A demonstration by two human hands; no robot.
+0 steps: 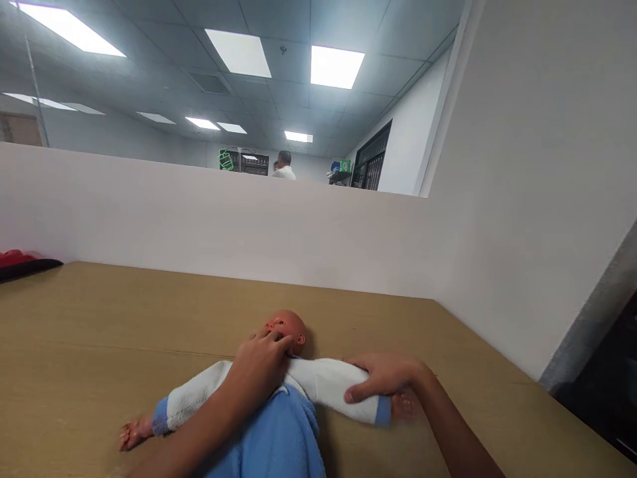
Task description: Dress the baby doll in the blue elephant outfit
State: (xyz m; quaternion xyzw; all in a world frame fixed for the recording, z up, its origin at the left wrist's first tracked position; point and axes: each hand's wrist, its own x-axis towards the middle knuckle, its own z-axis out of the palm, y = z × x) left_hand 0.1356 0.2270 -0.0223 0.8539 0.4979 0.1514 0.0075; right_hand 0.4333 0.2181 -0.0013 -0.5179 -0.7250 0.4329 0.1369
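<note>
A baby doll (pixel 292 322) with a bald head lies on its back on the table, arms stretched out to both sides. It wears a white fleecy top (pixel 323 380) with blue cuffs and a blue lower garment (pixel 279 438). My left hand (pixel 263 362) reaches across its chest, fingers curled at the chin and collar, hiding the neck and part of the face. Around the sleeve on the right is my right hand (pixel 381 377), thumb in front and fingers behind, near the blue cuff (pixel 383 411). The doll's bare hand (pixel 134 433) shows past the other cuff.
The brown tabletop (pixel 124 318) meets a low white wall (pixel 209 219) behind the doll and another wall (pixel 497 199) at right. A red and black item (pixel 24 262) sits at the far left edge. Beyond the glass, a person (pixel 284 166) is visible.
</note>
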